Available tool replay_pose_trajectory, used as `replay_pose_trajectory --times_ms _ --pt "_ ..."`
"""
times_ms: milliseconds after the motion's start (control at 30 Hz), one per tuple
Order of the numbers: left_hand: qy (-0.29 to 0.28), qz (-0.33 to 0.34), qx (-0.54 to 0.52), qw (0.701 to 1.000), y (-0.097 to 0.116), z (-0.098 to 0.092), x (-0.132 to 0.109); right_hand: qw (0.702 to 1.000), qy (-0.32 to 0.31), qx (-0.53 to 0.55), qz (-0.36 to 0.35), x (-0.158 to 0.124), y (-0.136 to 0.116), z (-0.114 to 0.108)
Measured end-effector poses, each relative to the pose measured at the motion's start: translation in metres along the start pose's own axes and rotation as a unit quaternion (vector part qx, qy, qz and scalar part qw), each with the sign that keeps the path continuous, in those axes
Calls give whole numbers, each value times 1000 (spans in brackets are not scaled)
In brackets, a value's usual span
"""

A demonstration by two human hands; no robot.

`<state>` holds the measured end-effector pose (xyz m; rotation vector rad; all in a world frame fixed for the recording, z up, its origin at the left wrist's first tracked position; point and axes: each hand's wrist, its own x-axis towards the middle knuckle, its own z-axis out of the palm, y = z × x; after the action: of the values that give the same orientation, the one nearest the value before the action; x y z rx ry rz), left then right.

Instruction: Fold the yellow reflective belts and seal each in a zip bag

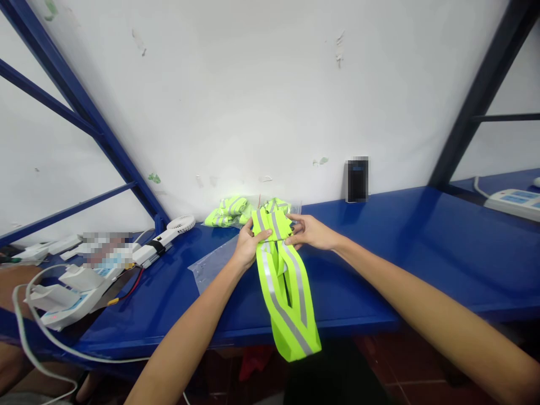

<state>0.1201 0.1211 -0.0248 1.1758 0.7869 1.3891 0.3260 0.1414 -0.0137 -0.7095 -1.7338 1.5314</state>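
Note:
A neon yellow-green strap with silver reflective stripes (270, 281) is bunched in folds at its top, and a long loop of it hangs over the table's front edge. My left hand (248, 243) grips the left side of the folds, thumb on top. On the right side, my right hand (310, 232) pinches the same folds between thumb and fingers. Just behind, more yellow-green reflective straps (230, 212) lie in clear plastic against the wall. A flat clear plastic bag (215, 264) rests on the table left of my hands.
The blue table (422, 242) meets a white wall. Power strips (80, 295) with plugs and white cables, plus a small white fan (181, 224), lie at the left. A dark blurred object (357, 180) leans on the wall. Part of another person's arm (17, 287) shows far left.

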Motion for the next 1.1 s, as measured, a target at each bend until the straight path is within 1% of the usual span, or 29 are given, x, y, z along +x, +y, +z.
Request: replay_pose_trajectory --times_ms 133,267,333,400,467,533,667,800,867,967,1033,1100 --pt "4 -9 9 1000 0 0 0 1000 17 17 -5 1 2 2" --pt "0 -11 15 1000 -2 -1 0 1000 -2 6 -6 -1 1 5" --pt "-12 -12 32 999 -3 0 0 1000 -15 1 4 -3 -2 6" --pt "-36 -16 60 997 -3 0 -1 1000 -19 -10 19 -5 -5 8" --pt "-59 -19 84 995 -3 0 -2 999 -15 -28 28 -6 -8 9" --pt "-69 -18 91 993 -4 1 -2 999 -7 -48 23 -6 -8 11" --pt "-65 -4 89 994 -5 2 -1 998 20 -61 -9 -4 -6 13" --pt "-67 -7 98 993 -4 3 -2 998 32 -59 -7 -5 -5 13" --pt "-85 -7 105 991 -4 2 -3 998 25 -59 2 -6 -6 11" --pt "-114 4 126 985 -4 1 -4 999 -10 -51 10 -8 -7 6" --pt "-117 17 142 983 -4 0 -4 998 -25 -47 14 -8 -6 3" --pt "-114 21 152 982 -4 -1 -4 998 -21 -52 14 -7 -3 2"
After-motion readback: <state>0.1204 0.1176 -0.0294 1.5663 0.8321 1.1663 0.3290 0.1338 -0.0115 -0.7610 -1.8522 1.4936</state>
